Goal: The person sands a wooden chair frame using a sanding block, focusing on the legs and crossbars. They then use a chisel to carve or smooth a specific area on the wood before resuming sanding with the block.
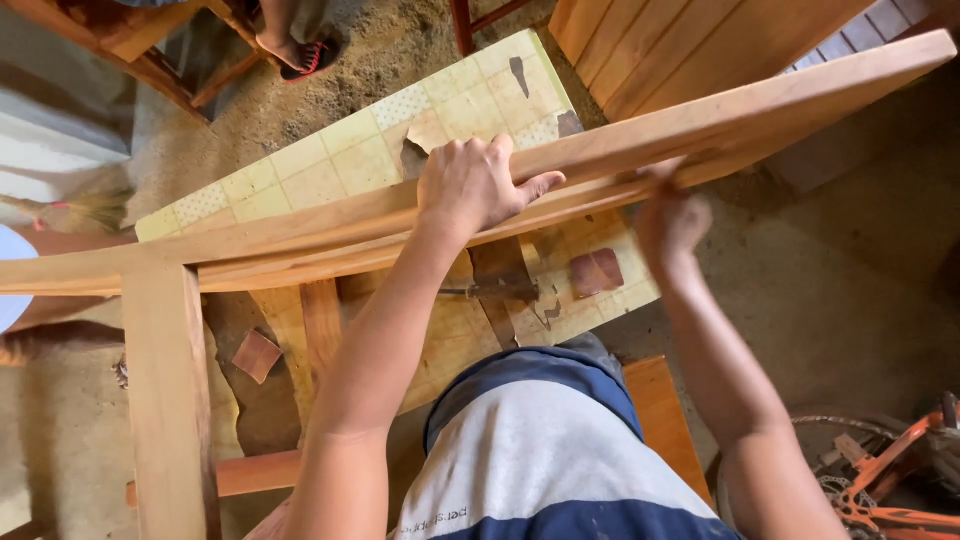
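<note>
A long light-wood rail (pixel 250 240) of a frame runs across the view, joined to an upright post (pixel 165 380) at the left. My left hand (pixel 470 185) lies over the rail's top edge, fingers wrapped over the far side, thumb pointing right. My right hand (pixel 670 220) is blurred and presses against the rail's near face further right, fingers curled. Whether it holds anything is hidden. My shorts and striped shirt (pixel 540 450) fill the bottom middle.
Below the rail stands a table with a worn yellow checked cover (pixel 330 160), carrying a brown sandpaper piece (pixel 597 272) and a dark tool (pixel 495 290). Another sandpaper piece (pixel 257 355) lies lower left. Wooden panels (pixel 680 40), an orange bicycle (pixel 890 470), a broom (pixel 80 210), another person's sandalled foot (pixel 300 50).
</note>
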